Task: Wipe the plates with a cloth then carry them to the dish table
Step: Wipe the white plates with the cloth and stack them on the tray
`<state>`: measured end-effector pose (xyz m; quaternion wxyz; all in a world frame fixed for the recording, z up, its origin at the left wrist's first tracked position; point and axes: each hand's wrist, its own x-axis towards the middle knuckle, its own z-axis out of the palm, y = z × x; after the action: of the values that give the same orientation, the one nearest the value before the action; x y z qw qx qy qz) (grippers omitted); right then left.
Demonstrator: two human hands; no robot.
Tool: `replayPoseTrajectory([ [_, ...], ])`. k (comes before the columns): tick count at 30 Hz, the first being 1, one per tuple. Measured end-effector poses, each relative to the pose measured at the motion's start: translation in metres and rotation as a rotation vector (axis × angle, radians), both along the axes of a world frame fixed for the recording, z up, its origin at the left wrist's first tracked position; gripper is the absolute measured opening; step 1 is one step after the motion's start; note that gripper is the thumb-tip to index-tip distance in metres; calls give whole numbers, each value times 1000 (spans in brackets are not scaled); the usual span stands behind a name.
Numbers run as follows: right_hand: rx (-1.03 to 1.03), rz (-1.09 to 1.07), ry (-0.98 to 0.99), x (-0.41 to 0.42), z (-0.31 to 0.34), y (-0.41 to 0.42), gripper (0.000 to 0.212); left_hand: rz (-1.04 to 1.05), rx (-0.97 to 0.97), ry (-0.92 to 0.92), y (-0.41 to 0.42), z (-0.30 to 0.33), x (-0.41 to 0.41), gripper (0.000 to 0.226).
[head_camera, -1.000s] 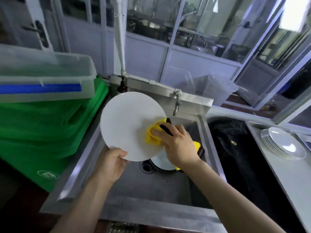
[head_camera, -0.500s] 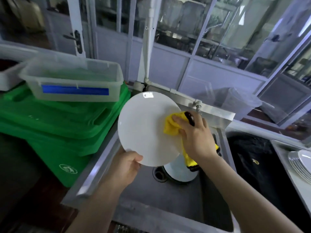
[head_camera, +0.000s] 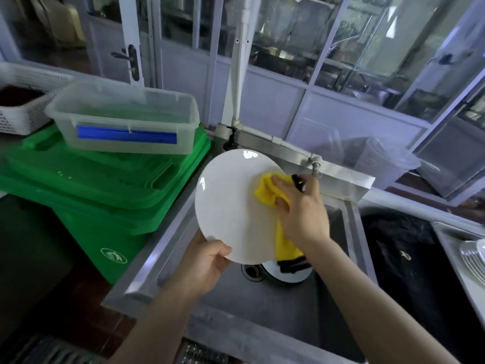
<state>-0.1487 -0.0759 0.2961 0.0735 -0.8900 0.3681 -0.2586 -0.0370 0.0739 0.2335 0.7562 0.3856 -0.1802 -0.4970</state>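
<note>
My left hand [head_camera: 207, 261] grips the lower rim of a round white plate [head_camera: 228, 203], held tilted above the steel sink [head_camera: 262, 306]. My right hand [head_camera: 301, 208] presses a yellow cloth [head_camera: 265, 191] with a black edge against the plate's right side; the cloth's tail hangs down behind the plate. Another white plate [head_camera: 286, 274] lies in the sink by the drain, partly hidden. A stack of white plates [head_camera: 475, 256] shows at the right edge on the steel dish table [head_camera: 451, 245].
A green bin [head_camera: 105, 195] stands left of the sink with a clear plastic tub [head_camera: 126, 122] on its lid. A white basket [head_camera: 23, 101] sits further left. A tap [head_camera: 315, 166] juts over the sink. A dark second basin [head_camera: 409, 258] lies to the right.
The view has swung left, so the plate stack slid to the right edge. The cloth hand stays on the plate's right side with slight shifts; the left hand keeps its grip.
</note>
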Motion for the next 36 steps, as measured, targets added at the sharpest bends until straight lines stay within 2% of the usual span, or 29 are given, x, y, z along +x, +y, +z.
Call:
replayPoseTrajectory([
  [3,5,-67,-2,3,4,0,47,14,16,5,-1,2,-4,68],
  [8,66,387,50,13,-6,57,51,32,26,9,-7,-2,-3,67],
  [10,79,461,85,14,-7,59,49,22,26,9,-7,-2,-2,70],
  [12,111,390,73,14,-7,43,42,45,25,17,-8,-1,-1,66],
  [17,133,17,3,10,-2,-4,49,120,52,52,-9,4,5,56],
  [21,130,-77,-41,26,8,-17,48,73,73,15,-10,8,-2,50],
  [24,107,-80,-97,43,22,-18,47,72,174,-31,-12,8,-6,45],
  [26,74,-6,-95,52,29,-10,49,69,225,-50,-13,9,-8,51],
  [28,27,123,-81,60,33,4,52,75,235,-60,-15,13,-8,44],
  [30,2,290,-74,65,34,20,52,93,201,-56,-15,16,-4,34],
  [33,33,527,-26,63,31,37,52,88,84,-63,-13,16,5,39],
  [36,67,592,8,55,24,35,51,57,41,-108,-9,13,15,42],
])
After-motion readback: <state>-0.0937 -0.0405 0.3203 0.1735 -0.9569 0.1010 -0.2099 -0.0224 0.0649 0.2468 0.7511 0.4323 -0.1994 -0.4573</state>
